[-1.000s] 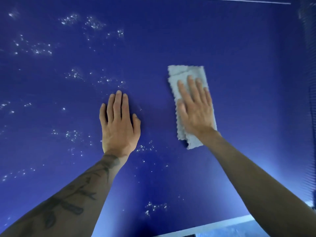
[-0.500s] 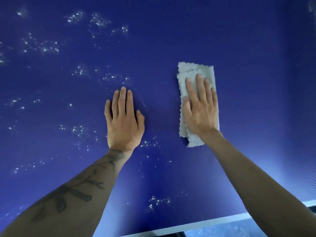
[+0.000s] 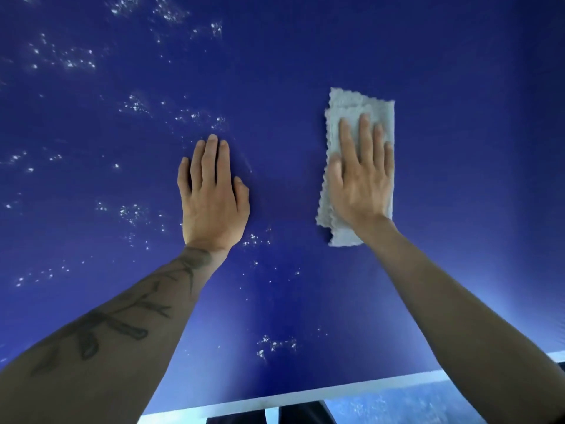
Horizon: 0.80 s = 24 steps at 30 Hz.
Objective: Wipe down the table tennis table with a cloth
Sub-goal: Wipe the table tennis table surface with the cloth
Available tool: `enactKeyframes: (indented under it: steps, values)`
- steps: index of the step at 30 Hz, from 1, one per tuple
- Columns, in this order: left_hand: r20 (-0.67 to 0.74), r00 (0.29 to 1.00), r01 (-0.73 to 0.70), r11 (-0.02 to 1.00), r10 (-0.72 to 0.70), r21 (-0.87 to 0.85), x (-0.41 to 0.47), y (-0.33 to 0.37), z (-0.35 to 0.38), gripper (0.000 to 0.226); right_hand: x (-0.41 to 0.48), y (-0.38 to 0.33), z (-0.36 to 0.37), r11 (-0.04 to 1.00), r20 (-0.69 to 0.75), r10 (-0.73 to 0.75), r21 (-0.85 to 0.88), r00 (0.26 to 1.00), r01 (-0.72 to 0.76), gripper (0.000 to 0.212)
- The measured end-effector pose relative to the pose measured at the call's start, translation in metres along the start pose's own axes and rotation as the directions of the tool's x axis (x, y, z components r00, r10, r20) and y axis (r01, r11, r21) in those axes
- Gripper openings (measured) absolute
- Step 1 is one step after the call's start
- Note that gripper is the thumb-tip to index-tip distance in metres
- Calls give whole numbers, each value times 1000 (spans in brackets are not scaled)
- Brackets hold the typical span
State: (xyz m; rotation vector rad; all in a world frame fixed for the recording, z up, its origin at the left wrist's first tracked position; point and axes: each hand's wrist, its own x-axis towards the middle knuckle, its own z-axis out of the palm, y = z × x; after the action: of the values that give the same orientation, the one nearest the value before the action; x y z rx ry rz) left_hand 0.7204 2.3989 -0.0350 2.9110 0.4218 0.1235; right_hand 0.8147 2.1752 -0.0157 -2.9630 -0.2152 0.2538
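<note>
Pressing down on the folded grey cloth [image 3: 359, 104] with the right hand [image 3: 360, 185], with fingers straight and slightly apart, flat rather than curled around it. Lying lengthwise, near to far, on the blue table tennis table [image 3: 458, 87], right of centre. Resting the left hand [image 3: 214, 197] flat on the bare surface just left of the cloth, not touching it, with fingers straight and together. Showing white specks [image 3: 134, 212] scattered over the left and near parts. Ending at a white edge line [image 3: 305, 396] on the near side.

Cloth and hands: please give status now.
Right hand flat on folded cloth. Left hand flat on bare table. White specks mostly left of hands, nothing blocking.
</note>
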Motion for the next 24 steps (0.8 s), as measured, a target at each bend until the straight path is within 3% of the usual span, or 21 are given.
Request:
enactKeyframes:
  steps: [2,7,9,12,14,16,18,21,24]
  values:
    - [-10,1000,-7,1000,7,-1,-1,0,-1,59,4,-29,5,1000,-8,-19,4,1000,19,65]
    - [-9,1000,2,1000,-2,-22,-1,1,-3,58,-69,-44,23,914,69,-400,-41,914,404,63]
    - [-4,1000,4,999,-4,-41,-8,1,-6,57,-79,-10,15,939,67,-341,-36,938,343,63]
    - [-9,1000,22,998,-23,-51,-40,1,-14,57,-54,19,0,999,52,-54,-4,997,54,64]
    - [-13,999,39,998,-40,-47,-69,3,-15,57,-33,6,-2,999,16,43,14,999,-43,65]
    - [-9,999,32,999,-32,-18,-91,4,-12,57,-32,-26,4,1000,9,-8,15,1000,7,67]
    - [9,1000,15,1000,-15,3,-101,3,-9,58,-58,-48,14,982,42,-190,-5,981,190,67]
    - [20,1000,16,1000,-16,18,-102,1,-7,58,-107,-33,27,894,61,-446,-25,893,448,62]
    - [16,999,28,1000,-28,-1,-103,0,-7,58,-106,12,20,950,27,-310,-18,950,311,62]
